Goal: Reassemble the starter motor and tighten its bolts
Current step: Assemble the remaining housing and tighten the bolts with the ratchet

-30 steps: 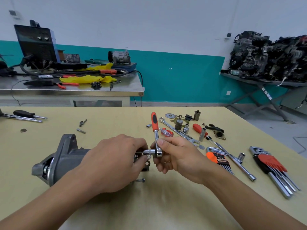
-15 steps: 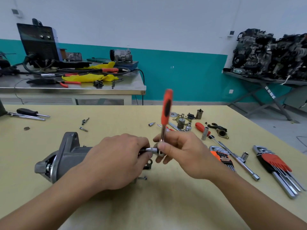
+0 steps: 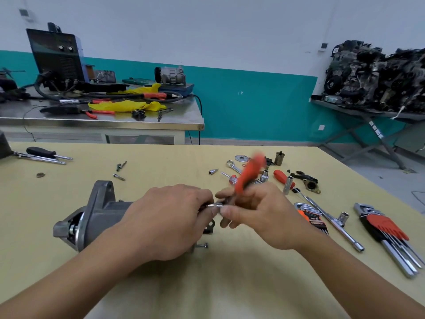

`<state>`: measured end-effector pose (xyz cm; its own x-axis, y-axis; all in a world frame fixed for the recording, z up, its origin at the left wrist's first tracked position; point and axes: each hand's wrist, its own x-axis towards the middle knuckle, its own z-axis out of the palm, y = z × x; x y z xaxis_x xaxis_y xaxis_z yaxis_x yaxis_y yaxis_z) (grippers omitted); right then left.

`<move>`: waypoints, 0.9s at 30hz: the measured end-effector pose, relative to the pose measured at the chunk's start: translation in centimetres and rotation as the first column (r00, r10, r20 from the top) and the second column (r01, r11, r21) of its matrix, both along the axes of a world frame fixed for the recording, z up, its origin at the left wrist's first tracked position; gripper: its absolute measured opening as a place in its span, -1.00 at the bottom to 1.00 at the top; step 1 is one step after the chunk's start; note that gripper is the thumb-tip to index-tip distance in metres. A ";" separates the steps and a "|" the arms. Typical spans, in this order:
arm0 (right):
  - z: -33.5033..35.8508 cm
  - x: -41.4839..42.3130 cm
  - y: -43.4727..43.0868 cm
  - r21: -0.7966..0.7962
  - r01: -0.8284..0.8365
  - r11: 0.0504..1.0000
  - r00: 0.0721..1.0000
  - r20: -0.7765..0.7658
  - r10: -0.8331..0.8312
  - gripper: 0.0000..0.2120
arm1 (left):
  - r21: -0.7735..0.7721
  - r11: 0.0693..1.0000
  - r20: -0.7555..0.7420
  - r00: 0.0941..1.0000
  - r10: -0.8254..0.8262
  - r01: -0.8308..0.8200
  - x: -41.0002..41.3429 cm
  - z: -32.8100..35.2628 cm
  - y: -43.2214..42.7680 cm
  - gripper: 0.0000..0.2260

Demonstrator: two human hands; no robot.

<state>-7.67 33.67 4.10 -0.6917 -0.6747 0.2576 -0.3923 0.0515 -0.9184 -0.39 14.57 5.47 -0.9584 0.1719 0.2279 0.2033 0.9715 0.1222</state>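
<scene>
My left hand (image 3: pixel 170 217) is clamped over the back half of the motor (image 3: pixel 99 215), fingers curled down its far side. I read that as bracing. The motor lies on its side on the worktop (image 3: pixel 207 284), nose pointing out to the left of that hand, and it would roll under torque otherwise.

My right hand (image 3: pixel 259 215) is closed round the head end of the ratchet (image 3: pixel 249 174), choked up close instead of out on the orange handle, which points up and away and is blurred. A short grip like that suits quick, light turns, so I judge the fastener is being run down, not yet given its final pull.

Between the two hands the socket (image 3: pixel 216 205) lies level, aimed into the motor's end. What it drives is hidden by my left fingers.

Just below the left fingertips a spare bolt (image 3: pixel 202 245) lies beside the motor, within easy reach and probably next to go in.

Right of the right hand lie hex keys (image 3: pixel 386 231) and a long bar (image 3: pixel 333 224). Beyond that hand are spare sockets and small parts. Far out left of the left hand lie screwdrivers (image 3: pixel 43 155).
</scene>
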 end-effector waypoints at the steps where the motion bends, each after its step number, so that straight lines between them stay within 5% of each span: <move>1: 0.0 0.1 -0.5 0.006 0.036 0.999 0.996 0.083 -0.037 -0.87 | 0.004 1.000 0.000 1.000 0.007 -0.007 0.0 0.0 0.0 -0.73; 5: -0.1 0.3 -1.9 0.121 0.142 0.982 0.934 0.311 -0.173 -0.62 | 0.029 0.999 0.000 1.000 0.024 -0.024 0.1 0.2 0.0 -0.80; 9: 0.2 0.1 -0.4 0.109 0.081 0.991 0.996 0.020 -0.083 -0.89 | 0.036 0.999 0.029 1.000 0.005 -0.006 0.1 0.3 0.0 -0.80; 12: 0.4 0.0 0.2 0.102 0.023 0.995 0.993 -0.115 -0.011 -0.73 | 0.022 1.000 0.027 1.000 0.006 -0.007 -0.1 0.3 0.0 -0.74; 17: 0.2 0.5 -0.6 0.074 0.011 0.997 0.994 0.111 -0.019 -0.93 | -0.001 1.000 0.039 0.999 0.021 -0.021 -0.1 0.1 -0.1 -0.73; 21: 0.0 0.5 -1.6 0.146 0.107 0.983 0.943 0.299 -0.147 -0.61 | -0.001 1.000 0.016 1.000 -0.002 0.002 0.0 0.1 -0.1 -0.81; 25: 0.0 0.2 -0.5 0.104 0.062 0.993 0.994 0.081 -0.071 -0.91 | 0.013 1.000 0.040 0.999 -0.018 0.017 0.0 0.2 -0.1 -0.77; 27: 0.2 0.1 0.0 0.088 0.005 0.996 0.999 -0.032 -0.003 -0.84 | 0.007 1.000 0.035 0.999 -0.010 0.010 -0.1 0.2 -0.2 -0.71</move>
